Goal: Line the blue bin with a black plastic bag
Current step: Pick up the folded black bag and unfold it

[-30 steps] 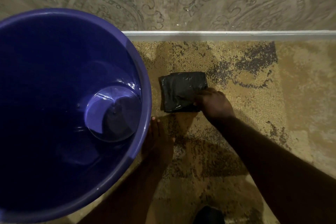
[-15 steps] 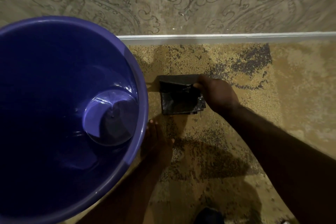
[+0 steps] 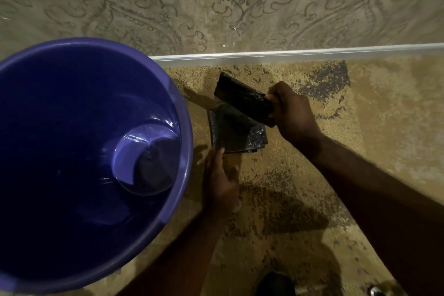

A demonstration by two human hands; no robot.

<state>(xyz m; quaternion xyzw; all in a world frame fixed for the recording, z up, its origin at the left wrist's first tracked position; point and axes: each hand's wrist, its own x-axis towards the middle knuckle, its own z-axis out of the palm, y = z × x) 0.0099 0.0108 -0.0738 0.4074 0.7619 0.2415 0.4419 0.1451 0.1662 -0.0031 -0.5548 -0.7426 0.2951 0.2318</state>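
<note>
The right hand (image 3: 292, 113) is clenched around the upper fold of a black plastic bag (image 3: 240, 122), fingers curled over its right end and the wrist cocked so the gripped flap stands tilted up off the floor (image 3: 360, 142). The forearm runs in from the lower right corner of the frame. The left hand (image 3: 221, 180) lies low and slack beside the bag's near left corner, fingers loosely spread, fingertips (image 3: 219, 152) at or just touching the plastic; whether they pin it cannot be told. Its forearm comes up from the bottom edge, passing close along the bin's rim.

The rest of the bag, folded into a flat packet, lies on the speckled tan floor under the raised flap, just beside the blue bin (image 3: 185, 127) and not inside it. The bin stands upright at the left, filling most of that side, its deep interior unlined and its glossy bottom catching light. Beyond the bag, a pale baseboard strip (image 3: 312, 54) meets a wall (image 3: 240, 2) with a scrolling ornamental pattern. A dark object (image 3: 274, 283) sits at the bottom edge, too cropped to identify.
</note>
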